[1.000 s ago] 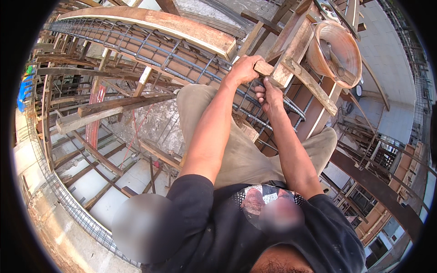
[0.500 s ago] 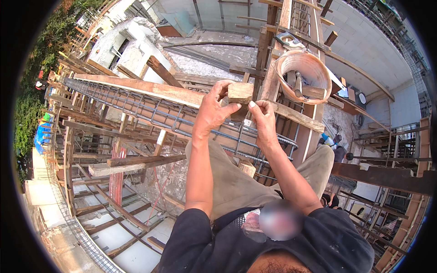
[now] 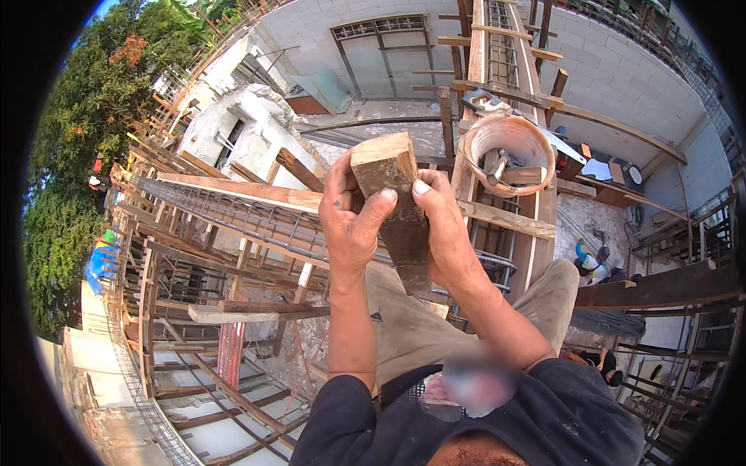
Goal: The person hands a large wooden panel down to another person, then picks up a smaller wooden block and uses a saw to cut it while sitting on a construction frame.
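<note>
A thick piece of timber (image 3: 399,206) stands raised between both hands, its pale cut end up and its dark long face toward me. My left hand (image 3: 348,217) wraps its left side, the thumb pressed on the face. From the right, my right hand (image 3: 444,221) grips it, thumb near the top edge. The timber's lower end is above my lap. Beneath and beyond it runs a steel rebar cage (image 3: 256,211) inside wooden formwork (image 3: 241,189). A round, stained bucket (image 3: 507,128) to the right holds a hammer (image 3: 497,168) and wood offcuts.
A hand saw (image 3: 486,102) lies behind the bucket on the formwork. A wooden crosspiece (image 3: 509,219) spans the beam beside my right hand. Scaffold timbers (image 3: 256,311) and a deep drop lie at left. Below right, another person (image 3: 594,256) is on the ground level.
The timber has come up and nearer to me, tilted so its long dark face shows. Both hands rose with it. The view has shifted, showing more of the far wall.
</note>
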Motion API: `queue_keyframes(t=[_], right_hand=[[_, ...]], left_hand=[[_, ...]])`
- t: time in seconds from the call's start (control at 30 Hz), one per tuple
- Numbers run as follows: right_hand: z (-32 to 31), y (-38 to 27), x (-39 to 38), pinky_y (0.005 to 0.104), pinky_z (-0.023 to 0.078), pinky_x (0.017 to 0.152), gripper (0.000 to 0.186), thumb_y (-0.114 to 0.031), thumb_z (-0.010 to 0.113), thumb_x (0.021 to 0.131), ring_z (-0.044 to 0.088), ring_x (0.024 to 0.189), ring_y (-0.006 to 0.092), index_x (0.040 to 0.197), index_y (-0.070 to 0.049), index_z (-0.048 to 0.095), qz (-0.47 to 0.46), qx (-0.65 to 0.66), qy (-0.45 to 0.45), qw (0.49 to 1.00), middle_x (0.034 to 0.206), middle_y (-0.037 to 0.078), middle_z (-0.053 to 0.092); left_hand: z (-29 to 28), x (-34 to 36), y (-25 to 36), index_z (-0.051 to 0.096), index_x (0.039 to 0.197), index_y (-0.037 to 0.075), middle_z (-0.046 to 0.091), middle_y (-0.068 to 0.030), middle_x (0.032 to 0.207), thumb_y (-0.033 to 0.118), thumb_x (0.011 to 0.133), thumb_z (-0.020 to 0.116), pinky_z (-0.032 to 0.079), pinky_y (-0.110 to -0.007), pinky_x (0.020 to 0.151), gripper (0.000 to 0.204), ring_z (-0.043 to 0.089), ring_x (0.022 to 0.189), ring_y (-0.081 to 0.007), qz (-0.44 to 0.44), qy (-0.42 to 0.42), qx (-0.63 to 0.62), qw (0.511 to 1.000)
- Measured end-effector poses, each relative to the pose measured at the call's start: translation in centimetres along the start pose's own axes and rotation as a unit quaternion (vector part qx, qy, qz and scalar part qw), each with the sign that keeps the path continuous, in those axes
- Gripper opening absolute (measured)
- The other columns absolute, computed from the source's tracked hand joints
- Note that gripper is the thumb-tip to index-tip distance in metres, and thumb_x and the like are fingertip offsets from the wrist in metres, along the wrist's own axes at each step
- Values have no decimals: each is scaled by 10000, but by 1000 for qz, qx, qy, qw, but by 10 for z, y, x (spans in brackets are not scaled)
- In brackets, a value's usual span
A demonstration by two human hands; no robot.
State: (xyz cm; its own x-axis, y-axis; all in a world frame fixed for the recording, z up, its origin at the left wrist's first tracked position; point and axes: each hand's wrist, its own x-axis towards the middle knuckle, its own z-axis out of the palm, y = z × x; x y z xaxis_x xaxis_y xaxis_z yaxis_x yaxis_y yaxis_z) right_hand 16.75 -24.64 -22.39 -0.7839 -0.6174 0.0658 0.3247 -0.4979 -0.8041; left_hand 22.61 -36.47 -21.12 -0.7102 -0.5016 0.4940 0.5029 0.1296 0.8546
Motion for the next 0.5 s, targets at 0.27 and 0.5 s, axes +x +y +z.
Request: queue_keyframes(t=[0.27,0.5], right_hand=[[-23,31,-25,363,399,1108,758,-494,607,1014,500,1298,231,1513,24,367,-7,-73,-132,989,1393,195,527],[-30,78,-57,382,408,1116,762,-280,748,957,508,1293,215,1514,47,345,58,-58,-153,985,1405,186,530]], left_hand=[[-22,-6,16,494,1405,-95,657,-146,1244,125,899,720,509,-317,977,597,637,1111,-167,-49,0,-29,998],[-20,4,13,529,1386,-76,688,-117,1197,232,932,753,495,-308,972,592,636,1085,-161,-118,-26,-27,992]])
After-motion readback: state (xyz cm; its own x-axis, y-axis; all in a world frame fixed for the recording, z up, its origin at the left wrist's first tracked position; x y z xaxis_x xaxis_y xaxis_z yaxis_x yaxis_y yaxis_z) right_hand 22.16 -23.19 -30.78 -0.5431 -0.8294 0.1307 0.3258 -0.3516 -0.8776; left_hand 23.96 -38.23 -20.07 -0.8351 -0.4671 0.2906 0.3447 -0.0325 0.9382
